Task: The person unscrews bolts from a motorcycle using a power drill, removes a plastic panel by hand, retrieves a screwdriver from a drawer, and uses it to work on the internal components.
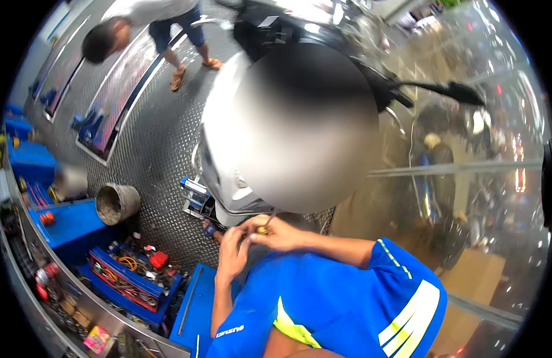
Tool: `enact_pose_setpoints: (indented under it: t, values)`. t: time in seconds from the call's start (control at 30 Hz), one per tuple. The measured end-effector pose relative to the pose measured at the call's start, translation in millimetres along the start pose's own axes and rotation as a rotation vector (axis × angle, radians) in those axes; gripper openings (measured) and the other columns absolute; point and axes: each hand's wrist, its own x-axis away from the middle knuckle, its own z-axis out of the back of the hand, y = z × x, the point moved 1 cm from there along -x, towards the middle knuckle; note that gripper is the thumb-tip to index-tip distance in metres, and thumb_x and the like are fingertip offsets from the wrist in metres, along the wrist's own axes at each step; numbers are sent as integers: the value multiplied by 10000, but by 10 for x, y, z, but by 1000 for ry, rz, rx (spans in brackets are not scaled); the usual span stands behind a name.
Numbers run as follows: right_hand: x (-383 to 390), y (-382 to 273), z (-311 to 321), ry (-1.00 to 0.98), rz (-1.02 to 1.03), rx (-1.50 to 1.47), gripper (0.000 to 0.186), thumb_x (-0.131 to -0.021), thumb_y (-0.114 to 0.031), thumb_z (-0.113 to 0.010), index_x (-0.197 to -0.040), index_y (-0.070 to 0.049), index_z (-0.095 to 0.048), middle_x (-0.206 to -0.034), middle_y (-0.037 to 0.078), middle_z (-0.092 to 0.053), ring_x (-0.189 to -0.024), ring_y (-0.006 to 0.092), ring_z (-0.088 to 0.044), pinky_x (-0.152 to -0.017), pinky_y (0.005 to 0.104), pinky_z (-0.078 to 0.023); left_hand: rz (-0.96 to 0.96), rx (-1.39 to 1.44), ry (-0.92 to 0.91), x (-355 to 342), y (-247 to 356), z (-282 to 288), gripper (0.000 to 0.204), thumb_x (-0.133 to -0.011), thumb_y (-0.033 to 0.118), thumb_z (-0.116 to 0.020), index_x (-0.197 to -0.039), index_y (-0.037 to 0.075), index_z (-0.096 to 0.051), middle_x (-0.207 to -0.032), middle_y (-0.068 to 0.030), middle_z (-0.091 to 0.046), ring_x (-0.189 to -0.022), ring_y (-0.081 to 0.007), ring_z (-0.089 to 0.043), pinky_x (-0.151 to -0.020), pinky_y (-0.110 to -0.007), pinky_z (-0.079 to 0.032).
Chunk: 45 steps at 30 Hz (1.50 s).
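Head view: a small brass-coloured part (263, 230) is pinched between the left hand (233, 250) and the right hand (276, 232), fingers closed on it, just below the white scooter (222, 119); its exact kind cannot be told. A blue tool tray (130, 277) is seen lower left.

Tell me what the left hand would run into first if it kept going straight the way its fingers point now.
The left hand points up and right at the small brass-coloured part pinched in the right hand. It would meet that part and those fingers first; the white scooter body lies beyond, though depth is unclear.
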Motion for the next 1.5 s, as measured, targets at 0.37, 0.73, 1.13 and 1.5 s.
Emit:
enact_pose_setpoints:
  t: [0.37,0.73,1.13,1.5]
  values:
    - [2338,542,1960,985,-668,474,561,-871,-164,-768,-1306,49,-486,-1185,305,-678,-1125,457,-664,-978,495,-511,-630,-616,235,-2433,1897,-1423,500,-892,205,-747,-1285,-48,-570,-1298,-280,-586,-1219,-469,-526,-1060,-532,-394]
    - [2121,1055,3485,976,-82,341,343,-830,-31,-743,-1156,41,-669,-1137,225,-645,-1077,377,-660,-1002,417,-519,-273,-1082,604,-2923,2034,-2313,650,-857,358,-796,-1306,-68,-597,-1277,-329,-594,-1163,-501,-537,-1025,-565,-396]
    - [1124,1293,4777,943,463,-632,222,-985,-111,-681,-1162,-43,-567,-938,35,-662,-915,120,-657,-837,296,-548,-322,-940,819,-3172,1908,-2548,470,-800,176,-875,-1120,-92,-659,-1058,-195,-725,-936,-282,-677,-886,-395,-524]
    - [344,1348,4834,732,706,-1533,323,-966,-75,-713,-1208,-115,-502,-867,111,-664,-675,187,-678,-608,369,-614,-189,-942,850,-3193,1890,-2661,786,-907,378,-807,-1330,-186,-459,-1232,-328,-585,-1149,-355,-576,-1022,-442,-439]
